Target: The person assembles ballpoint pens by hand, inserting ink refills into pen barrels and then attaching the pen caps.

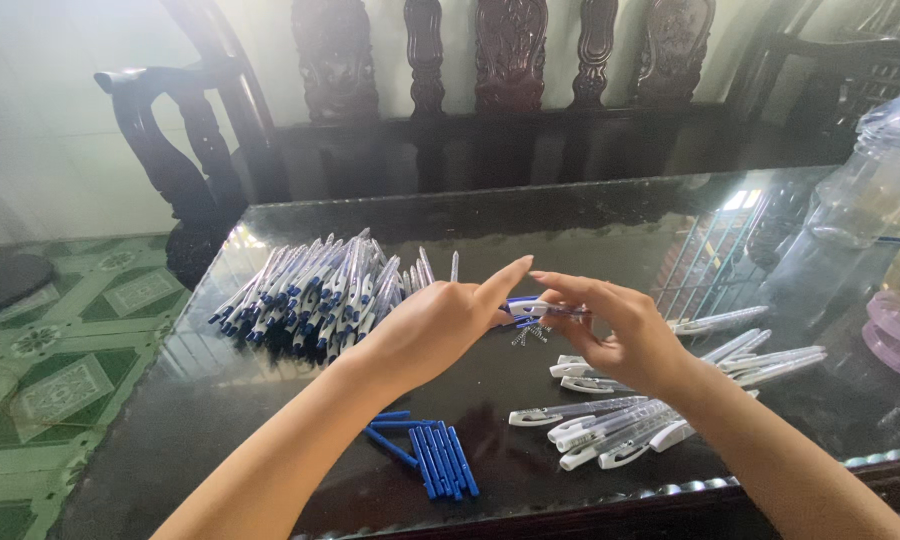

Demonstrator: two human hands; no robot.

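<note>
Between the two hands, held just above the dark glass table (610,215), sits a pen barrel (530,308) with a blue tip. Left hand (440,325) is loosely curled, index finger extended, thumb and fingertips closing on the blue end; the grip itself is partly hidden. Right hand (615,335) pinches the clear end of the same barrel between thumb and forefinger, remaining fingers relaxed. Directly beneath the hands lie small metal springs (530,335). Beyond the left hand rests a heap of assembled pens (320,290); nearer than that hand, a cluster of blue refills (430,455). Beneath and beside the right wrist lie clear barrels with white clips (610,425). Judgement: good practice calls for keeping the two parts coaxial, supporting the barrel close to the joint, and pressing straight rather than at an angle.
</note>
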